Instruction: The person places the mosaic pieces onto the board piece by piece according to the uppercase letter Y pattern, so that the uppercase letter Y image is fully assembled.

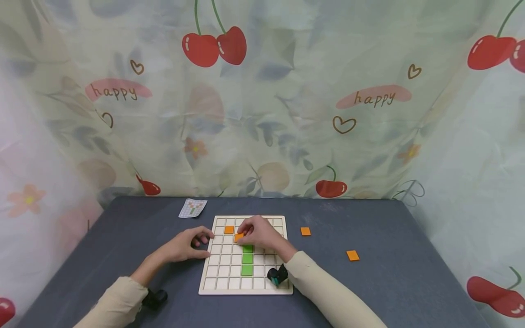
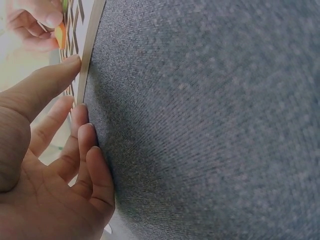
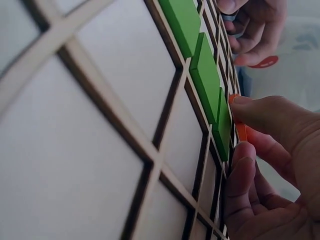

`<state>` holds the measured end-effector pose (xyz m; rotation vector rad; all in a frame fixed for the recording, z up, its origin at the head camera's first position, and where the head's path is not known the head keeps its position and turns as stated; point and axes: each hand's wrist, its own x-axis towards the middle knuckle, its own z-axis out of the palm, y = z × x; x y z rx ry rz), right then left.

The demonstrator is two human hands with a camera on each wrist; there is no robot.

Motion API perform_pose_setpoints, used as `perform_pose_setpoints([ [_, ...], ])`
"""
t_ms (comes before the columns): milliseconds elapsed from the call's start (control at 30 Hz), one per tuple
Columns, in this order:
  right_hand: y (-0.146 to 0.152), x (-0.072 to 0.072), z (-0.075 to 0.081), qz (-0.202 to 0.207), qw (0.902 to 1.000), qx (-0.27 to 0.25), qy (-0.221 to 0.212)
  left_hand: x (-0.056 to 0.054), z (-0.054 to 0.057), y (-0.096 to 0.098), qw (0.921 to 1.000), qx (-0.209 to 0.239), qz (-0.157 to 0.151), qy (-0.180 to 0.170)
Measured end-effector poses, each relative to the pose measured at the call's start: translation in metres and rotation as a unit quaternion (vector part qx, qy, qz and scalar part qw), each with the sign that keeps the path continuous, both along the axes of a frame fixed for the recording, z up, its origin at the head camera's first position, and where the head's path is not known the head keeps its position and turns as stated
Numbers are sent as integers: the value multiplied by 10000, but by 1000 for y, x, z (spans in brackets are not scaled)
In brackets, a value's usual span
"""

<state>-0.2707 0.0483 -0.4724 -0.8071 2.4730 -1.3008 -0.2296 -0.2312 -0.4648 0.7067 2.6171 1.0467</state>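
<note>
A white grid board (image 1: pixel 222 283) with pale wooden dividers lies on the dark table. My right hand (image 1: pixel 262 234) pinches an orange square tile (image 3: pixel 241 131) between thumb and fingers, low over the grid near its upper middle. Just below, several green tiles (image 1: pixel 247 258) sit in cells of one column. One more orange tile (image 1: pixel 229 230) fills a cell up and to the left of the pinched one. At the board's left edge is my left hand (image 1: pixel 184 245), its thumb and fingers spread and its fingertips right at the rim, with nothing gripped.
Two loose orange tiles, a nearer one (image 1: pixel 352 255) and a farther one (image 1: pixel 305 231), lie on the table (image 1: pixel 385 282) right of the board. A small card (image 1: pixel 193 208) with a coloured grid pattern lies at the back left. A printed curtain (image 1: pixel 262 114) hangs behind the table.
</note>
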Motion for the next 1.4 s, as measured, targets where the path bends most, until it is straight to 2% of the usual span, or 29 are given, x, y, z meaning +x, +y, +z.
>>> perform_pose_setpoints([
  [900,-8,2,5,-144,9996,245,-2,-1,-1,0,10000,-60,42,-34],
  [1100,-3,0,6,35,9997,184,-186,-1,0,1,10000,-55,59,-45],
  [1400,17,-3,17,707,9967,-264,-297,0,1,2,10000,-45,70,-56],
])
